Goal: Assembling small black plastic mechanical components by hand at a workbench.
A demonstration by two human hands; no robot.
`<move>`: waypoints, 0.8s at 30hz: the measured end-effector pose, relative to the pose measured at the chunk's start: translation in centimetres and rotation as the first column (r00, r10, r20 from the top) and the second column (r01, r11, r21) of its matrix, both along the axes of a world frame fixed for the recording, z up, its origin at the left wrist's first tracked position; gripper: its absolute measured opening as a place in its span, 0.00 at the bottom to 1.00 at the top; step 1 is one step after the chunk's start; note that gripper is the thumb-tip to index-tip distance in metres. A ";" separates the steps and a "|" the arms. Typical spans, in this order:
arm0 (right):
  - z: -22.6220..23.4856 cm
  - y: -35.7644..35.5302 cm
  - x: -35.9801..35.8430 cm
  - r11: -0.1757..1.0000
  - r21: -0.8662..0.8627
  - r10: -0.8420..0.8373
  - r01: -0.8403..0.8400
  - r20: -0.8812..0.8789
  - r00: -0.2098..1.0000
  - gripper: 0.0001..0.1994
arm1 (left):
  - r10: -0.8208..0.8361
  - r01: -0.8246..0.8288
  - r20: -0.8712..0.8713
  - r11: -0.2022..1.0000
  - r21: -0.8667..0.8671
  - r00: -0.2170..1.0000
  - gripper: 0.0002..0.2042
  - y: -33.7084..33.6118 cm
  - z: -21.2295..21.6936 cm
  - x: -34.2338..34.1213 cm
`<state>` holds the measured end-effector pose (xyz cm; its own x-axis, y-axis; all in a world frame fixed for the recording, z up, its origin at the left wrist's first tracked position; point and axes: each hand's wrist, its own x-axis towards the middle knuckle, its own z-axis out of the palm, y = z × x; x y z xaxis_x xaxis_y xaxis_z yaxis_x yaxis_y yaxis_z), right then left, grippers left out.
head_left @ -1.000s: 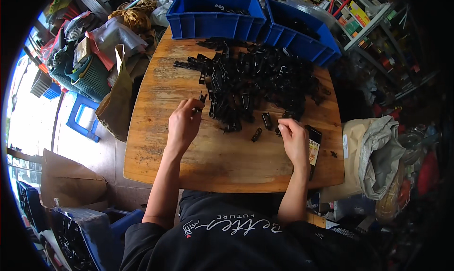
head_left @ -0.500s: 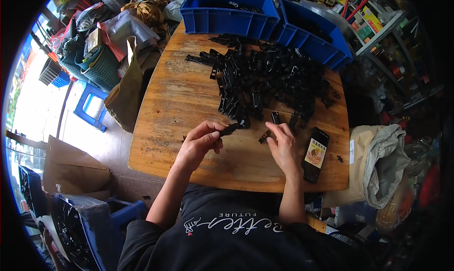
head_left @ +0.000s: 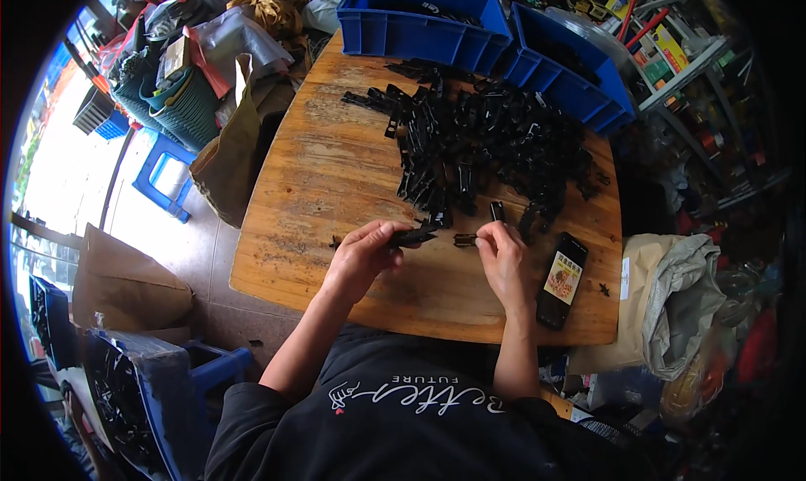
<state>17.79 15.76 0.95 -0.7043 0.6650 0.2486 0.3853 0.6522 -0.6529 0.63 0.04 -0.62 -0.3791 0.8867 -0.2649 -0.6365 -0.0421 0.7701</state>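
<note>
My left hand [head_left: 363, 254] grips a long black plastic piece [head_left: 413, 237] that points to the right, just above the wooden table [head_left: 319, 187]. My right hand [head_left: 501, 258] pinches a smaller black piece [head_left: 464, 240] and holds it close to the tip of the long one; whether the two pieces touch I cannot tell. Behind both hands lies a large heap of several black plastic parts [head_left: 478, 137]. A small black bit [head_left: 336, 243] lies on the table left of my left hand.
A phone [head_left: 561, 279] lies on the table right of my right hand. Two blue bins [head_left: 420, 23] [head_left: 564, 70] stand at the table's far edge. A grey sack [head_left: 676, 300] sits right of the table, a brown paper bag [head_left: 227, 158] and blue stools to the left.
My left hand came back from the heap with a long black piece. My right hand picked up a small piece, and both hands drew together in front of me.
</note>
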 end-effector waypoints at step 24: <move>3.0 -3.1 -2.3 0.978 0.053 0.209 -0.203 -0.351 0.913 0.07 | 0.177 -0.182 -0.115 0.983 -0.034 0.977 0.17 0.5 0.7 1.3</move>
<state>15.54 12.63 3.92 -0.6899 0.5090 0.5148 -0.0120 0.7029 -0.7112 1.94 0.51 0.09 -0.5600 0.7900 -0.2493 -0.5319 -0.1121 0.8394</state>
